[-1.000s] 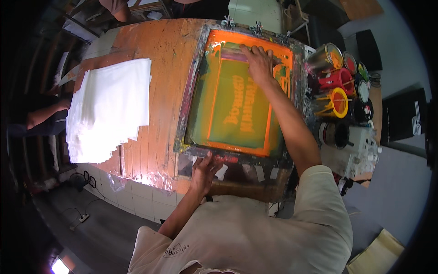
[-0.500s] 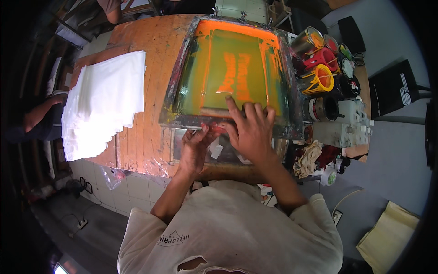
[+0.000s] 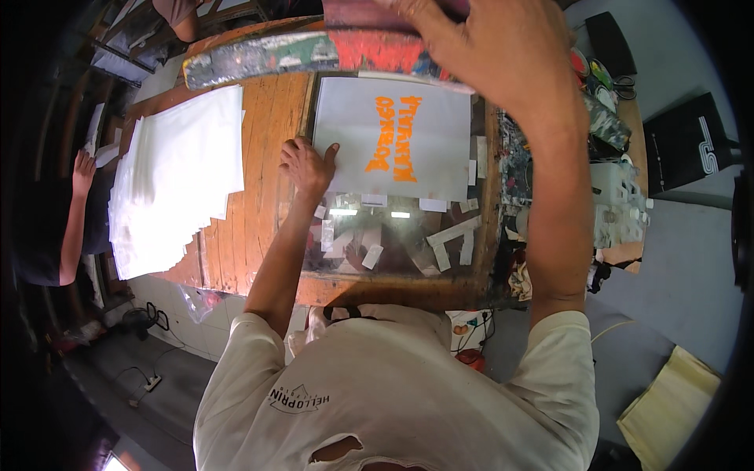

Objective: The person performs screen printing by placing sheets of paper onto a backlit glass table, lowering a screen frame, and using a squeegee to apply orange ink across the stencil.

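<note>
A screen printing frame [image 3: 263, 61] is tilted up at the far side of the table, its paint-stained near bar facing me. My right hand [image 3: 499, 59] grips that bar at its right part; some fingers are hidden. Beneath lies a white plastic sheet [image 3: 342, 118] with fresh orange lettering [image 3: 394, 140], flat on a glass-topped printing bed [image 3: 353, 263]. My left hand [image 3: 308, 166] is open at the sheet's left edge, fingers apart and slightly bent, the thumb over the sheet.
A fanned stack of white plastic sheets [image 3: 184, 157] lies on the wooden table [image 3: 263, 157] at left. Paint cans [image 3: 605, 118], scissors [image 3: 624, 86] and plastic bottles [image 3: 620, 196] crowd the right side. Another person's arm [image 3: 75, 212] shows at far left. Tape strips [image 3: 455, 231] dot the glass.
The screen frame has swung up from lying flat, uncovering the printed sheet. My right hand moved from the mesh up to the raised bar; my left hand let go of the frame's near edge.
</note>
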Motion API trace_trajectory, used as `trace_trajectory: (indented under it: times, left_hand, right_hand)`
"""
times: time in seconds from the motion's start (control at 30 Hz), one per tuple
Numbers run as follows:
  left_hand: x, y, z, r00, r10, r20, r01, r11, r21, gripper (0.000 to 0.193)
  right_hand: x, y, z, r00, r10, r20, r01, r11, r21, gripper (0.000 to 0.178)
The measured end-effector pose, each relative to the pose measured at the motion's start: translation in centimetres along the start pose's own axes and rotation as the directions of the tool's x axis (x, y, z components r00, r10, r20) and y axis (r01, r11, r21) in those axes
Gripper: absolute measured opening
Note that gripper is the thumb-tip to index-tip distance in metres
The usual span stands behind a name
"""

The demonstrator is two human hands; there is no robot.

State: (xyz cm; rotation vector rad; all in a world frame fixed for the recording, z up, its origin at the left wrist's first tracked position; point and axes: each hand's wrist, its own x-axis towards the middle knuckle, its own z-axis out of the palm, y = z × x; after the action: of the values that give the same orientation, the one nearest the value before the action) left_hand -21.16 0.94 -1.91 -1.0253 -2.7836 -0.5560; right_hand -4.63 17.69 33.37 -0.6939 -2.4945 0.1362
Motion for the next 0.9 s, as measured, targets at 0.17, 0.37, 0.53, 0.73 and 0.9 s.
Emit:
trace_trajectory:
  times: [0.17,0.37,0.53,0.73,0.9]
  left_hand:
    - [1.1,0.7,1.3,0.979,0.124,0.16,-0.084,0.968,-0.235,0.04]
    - [9.1,-4.9,-2.3,0.89,-0.093,0.446,0.293,0.866,-0.405,0.035]
    - [13.8,-21.1,-8.6,0.936,-0.088,-0.34,0.132,0.985,0.109,0.051]
    - [5.6,-21.0,-8.5,0.956,-0.062,-0.287,0.015,0.987,-0.163,0.061]
    - [-3.4,-15.9,-6.6,0.981,-0.142,0.131,0.147,0.988,-0.036,0.067]
  right_hand:
    - [2.7,0.0,-3.3,0.984,0.068,0.166,-0.08,0.995,0.067,0.043]
    - [5.6,1.1,-3.0,0.978,0.184,0.099,-0.185,0.983,-0.008,0.045]
    - [8.5,2.2,-2.0,0.927,0.327,0.185,-0.351,0.929,0.113,0.046]
    - [7.3,5.6,-0.6,0.993,0.115,0.042,-0.119,0.985,0.128,0.053]
    - [7.2,6.5,0.3,0.996,0.083,0.015,-0.084,0.992,0.097,0.057]
